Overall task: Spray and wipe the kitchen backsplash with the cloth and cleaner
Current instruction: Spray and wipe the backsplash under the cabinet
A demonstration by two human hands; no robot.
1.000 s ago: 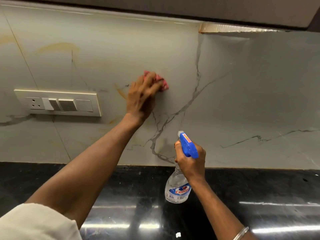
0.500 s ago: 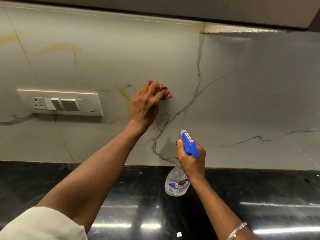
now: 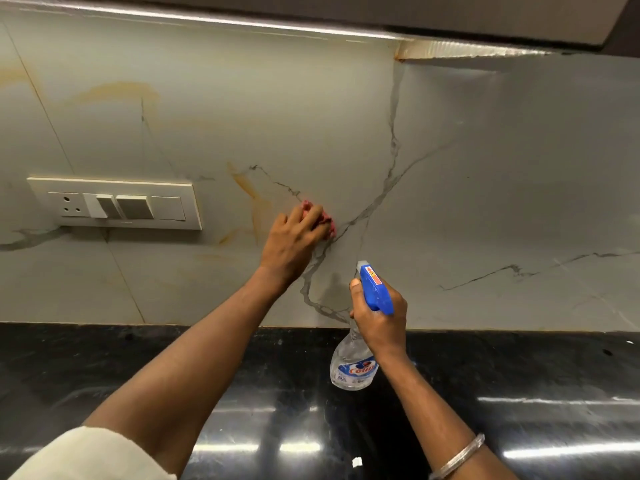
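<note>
Seen from the head camera, the left hand (image 3: 294,240) reaches to the far wall and presses a bunched pink cloth (image 3: 326,222) against the grey marble-look backsplash (image 3: 485,185). Its fingers lie close together and bend over the cloth, so only the cloth's edges show past the fingertips. The cloth sits on a dark vein, just right of an orange-brown streak (image 3: 258,206) in the stone. Right of it and nearer, the right hand (image 3: 379,320) grips a clear spray bottle (image 3: 353,367) by the neck. Its fingers wrap under the blue trigger head (image 3: 375,289), and the thumb lies along the head's left side. The nozzle points at the backsplash, and the bottle's body hangs above the glossy black countertop (image 3: 519,368), tilted towards the wall. A silver bangle (image 3: 459,457) circles the right wrist, and a cream sleeve (image 3: 93,455) covers the left upper arm at the near left. Far left on the wall is a cream switch plate (image 3: 114,204) with one socket and rocker switches. A small white scrap (image 3: 356,462) lies on the countertop near the bottom edge.
</note>
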